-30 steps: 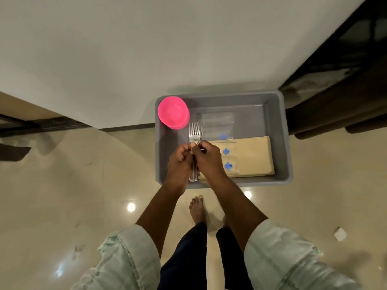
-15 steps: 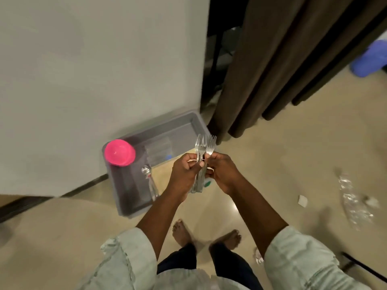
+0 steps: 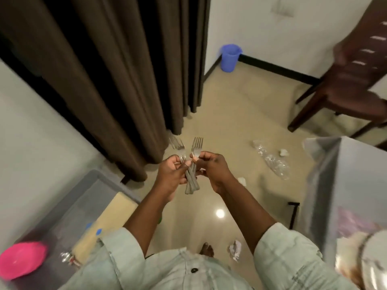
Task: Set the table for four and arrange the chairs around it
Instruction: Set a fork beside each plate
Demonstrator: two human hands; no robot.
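1. Head view, centre: the left hand [image 3: 172, 174] and the right hand [image 3: 211, 169] meet in front of the body, both clamped on one bundle of forks [image 3: 189, 164].
2. The left hand's fingers curl round the fork handles; the right hand pinches the fork necks between thumb and fingertips.
3. The forks are held in the air above the floor [image 3: 230, 126], tines toward 12 o'clock and handle ends toward 6 o'clock. The tines fan into two groups, one leaning toward 11 o'clock, one upright.
4. At 8 o'clock from the hands, a grey bin [image 3: 88, 197] sits on the floor against the wall. It holds a pink bowl [image 3: 22, 259] at its 7 o'clock end and tan placemats [image 3: 109, 222] with blue marks.
5. At 11 o'clock, a brown curtain [image 3: 109, 70] hangs to the floor.
6. At 1 o'clock, a blue bucket [image 3: 230, 57] stands in the wall corner.
7. At 2 o'clock, a dark wooden chair [image 3: 345, 84] stands on the floor.
8. At 3 to 4 o'clock, a bench [image 3: 345, 185] with a shiny grey cover enters the frame; a plate [image 3: 368, 260] rests near its 5 o'clock edge, blurred.
9. Crumpled clear plastic [image 3: 272, 160] and paper scraps lie on the floor between hands and chair.
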